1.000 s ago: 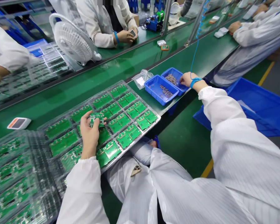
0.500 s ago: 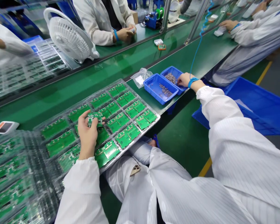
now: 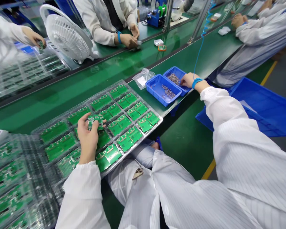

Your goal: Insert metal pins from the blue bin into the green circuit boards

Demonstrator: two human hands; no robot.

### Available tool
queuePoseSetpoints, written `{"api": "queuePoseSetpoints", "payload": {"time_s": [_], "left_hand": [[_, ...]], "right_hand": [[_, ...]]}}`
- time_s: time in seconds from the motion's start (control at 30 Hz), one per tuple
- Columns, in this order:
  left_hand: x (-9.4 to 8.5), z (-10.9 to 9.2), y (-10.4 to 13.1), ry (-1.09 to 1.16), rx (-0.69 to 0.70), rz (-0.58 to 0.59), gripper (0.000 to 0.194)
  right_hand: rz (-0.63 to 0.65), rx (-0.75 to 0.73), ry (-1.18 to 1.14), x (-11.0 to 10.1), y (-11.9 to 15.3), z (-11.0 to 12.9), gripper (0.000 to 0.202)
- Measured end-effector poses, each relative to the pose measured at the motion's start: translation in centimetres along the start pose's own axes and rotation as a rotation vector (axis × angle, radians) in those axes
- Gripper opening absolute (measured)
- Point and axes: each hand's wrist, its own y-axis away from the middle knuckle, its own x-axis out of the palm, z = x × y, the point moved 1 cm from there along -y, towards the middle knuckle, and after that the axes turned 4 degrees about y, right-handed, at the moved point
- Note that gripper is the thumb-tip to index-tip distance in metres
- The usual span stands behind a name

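Observation:
My left hand (image 3: 88,135) grips a small green circuit board (image 3: 95,122) by its edges, just above a clear plastic tray (image 3: 158,123). Green boards (image 3: 119,124) lie in rows in the tray's pockets. Over at the right, my right hand (image 3: 187,79) has its fingers down in the rear blue bin (image 3: 177,70), by a heap of small metal parts (image 3: 173,79). Its fingertips are closed together, and whatever they pinch is too small to make out. A front blue bin (image 3: 154,93) beside it holds more such parts (image 3: 168,92). A blue wrist strap (image 3: 196,82) circles my right wrist.
Stacked trays of boards (image 3: 9,181) stand at the left. A clear bag (image 3: 143,78) lies behind the bins. Across the green belt are a white fan (image 3: 66,36) and co-workers' hands (image 3: 131,39). A coiled blue cord (image 3: 202,35) hangs to my wrist; a large blue crate (image 3: 264,105) is at right.
My hands keep nearly the same places, the left still with the board. The view has shifted slightly. Across the belt, a co-worker's hand holding a board has come into sight at the left.

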Motion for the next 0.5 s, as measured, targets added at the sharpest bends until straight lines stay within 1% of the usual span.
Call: {"api": "queuePoseSetpoints", "payload": {"time_s": [0.07, 0.1, 0.2, 0.33, 0.5], "left_hand": [[0.2, -0.5, 0.1, -0.005, -0.014, -0.112, 0.050], [0.3, -0.8, 0.1, -0.004, -0.017, -0.133, 0.048], [0.6, -1.4, 0.3, 0.003, -0.005, -0.132, 0.048], [0.6, -1.6, 0.3, -0.002, -0.009, -0.137, 0.046], [0.6, -1.6, 0.3, -0.005, -0.009, -0.139, 0.043]], "right_hand": [[0.007, -0.003, 0.015, -0.1, -0.1, 0.1, 0.023], [0.010, -0.004, 0.025, -0.1, -0.1, 0.2, 0.024], [0.021, -0.013, 0.059, -0.4, -0.1, 0.6, 0.024], [0.030, -0.029, 0.099, -0.7, 0.1, 1.5, 0.017], [0.023, -0.041, 0.126, -0.7, 0.2, 2.1, 0.020]]}}
